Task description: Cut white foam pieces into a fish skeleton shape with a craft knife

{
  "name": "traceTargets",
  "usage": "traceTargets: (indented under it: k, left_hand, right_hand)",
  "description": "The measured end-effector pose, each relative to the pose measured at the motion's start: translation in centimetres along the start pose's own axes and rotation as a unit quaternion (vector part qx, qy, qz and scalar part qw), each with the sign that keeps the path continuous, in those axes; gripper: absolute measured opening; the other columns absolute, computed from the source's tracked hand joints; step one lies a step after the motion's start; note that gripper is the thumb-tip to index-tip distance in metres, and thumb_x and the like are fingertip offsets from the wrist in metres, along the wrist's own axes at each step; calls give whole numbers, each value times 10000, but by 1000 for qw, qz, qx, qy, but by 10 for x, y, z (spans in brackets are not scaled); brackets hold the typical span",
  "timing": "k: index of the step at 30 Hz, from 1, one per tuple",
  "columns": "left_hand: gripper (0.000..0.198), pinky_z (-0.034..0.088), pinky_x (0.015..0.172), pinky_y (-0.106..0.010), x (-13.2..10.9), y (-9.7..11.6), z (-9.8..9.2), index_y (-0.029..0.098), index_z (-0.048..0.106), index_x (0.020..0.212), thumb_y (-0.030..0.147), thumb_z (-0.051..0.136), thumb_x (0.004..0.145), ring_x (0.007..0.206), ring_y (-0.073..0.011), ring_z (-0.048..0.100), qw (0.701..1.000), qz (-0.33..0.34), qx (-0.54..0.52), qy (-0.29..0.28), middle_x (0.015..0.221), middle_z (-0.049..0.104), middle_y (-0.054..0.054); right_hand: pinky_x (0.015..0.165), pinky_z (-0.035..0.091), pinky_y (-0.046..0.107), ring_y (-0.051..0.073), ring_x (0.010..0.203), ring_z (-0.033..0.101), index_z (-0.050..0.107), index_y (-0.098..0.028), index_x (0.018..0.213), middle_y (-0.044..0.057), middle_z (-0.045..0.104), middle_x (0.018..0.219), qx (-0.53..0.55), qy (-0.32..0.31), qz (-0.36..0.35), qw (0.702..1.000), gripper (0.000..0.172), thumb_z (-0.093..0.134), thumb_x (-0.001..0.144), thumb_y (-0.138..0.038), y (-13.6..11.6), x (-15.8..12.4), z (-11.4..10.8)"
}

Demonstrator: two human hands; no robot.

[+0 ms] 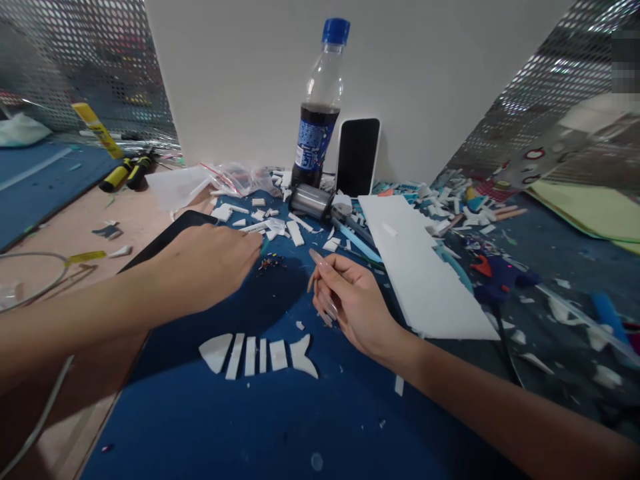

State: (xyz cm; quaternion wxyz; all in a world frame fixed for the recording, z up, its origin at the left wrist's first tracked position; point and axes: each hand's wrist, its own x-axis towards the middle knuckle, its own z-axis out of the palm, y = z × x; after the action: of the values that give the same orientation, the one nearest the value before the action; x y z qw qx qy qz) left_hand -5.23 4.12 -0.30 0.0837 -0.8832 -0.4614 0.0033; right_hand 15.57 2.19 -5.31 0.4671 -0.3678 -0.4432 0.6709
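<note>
My left hand reaches across the blue mat, fingers bunched near a small pile of dark specks; what it pinches is hidden. My right hand rests on the mat beside it, fingers curled loosely with one long-nailed finger stretched out, nothing visible in it. In front of both hands lies a fish shape made of several white foam slices.
A cola bottle and a phone stand against the wall. A white foam strip lies right of my hands, a blue glue gun beyond it. White scraps litter the back. Yellow-handled tools lie far left.
</note>
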Motion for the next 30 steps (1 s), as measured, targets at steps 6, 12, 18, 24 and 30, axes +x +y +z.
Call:
traceTargets:
  k: [6,12,18,24,30]
  left_hand:
    - [325,312,479,-204,4,24,8,173,440,668,331,355,938,512,-83,417,854,-23,-517,-63,585,460,30]
    - [379,233,425,-195,8,34,34,145,487,653,378,396,937,444,-50,308,609,-46,-776,-158,548,446,42]
    - [387,223,434,-210,8,31,40,142,517,679,435,433,919,453,-60,323,550,-63,-814,-178,557,464,32]
    - [349,224,443,-209,9,32,38,146,518,702,405,438,923,459,-61,328,528,-73,-825,-187,573,491,30]
    - [364,245,448,-201,9,34,34,145,512,667,405,449,914,475,-70,348,540,-68,-820,-176,543,502,26]
  right_hand:
    - [347,367,176,50,335,403,548,-195,661,-84,432,435,-31,28,-29,999,268,572,877,-353,0,-5,0]
    - [416,415,185,51,390,493,572,-199,748,-71,483,517,-179,46,-104,977,235,502,926,-336,-4,-18,1]
    - [399,406,178,62,386,526,554,-197,755,-69,519,498,-270,39,-132,953,210,479,935,-277,-6,-23,1]
    - [414,417,183,62,411,520,547,-193,755,-58,522,539,-373,53,-213,902,162,491,906,-177,-9,-24,3]
    - [447,395,200,80,473,525,482,-222,767,-39,547,572,-487,22,-302,819,154,525,862,-109,-11,-25,2]
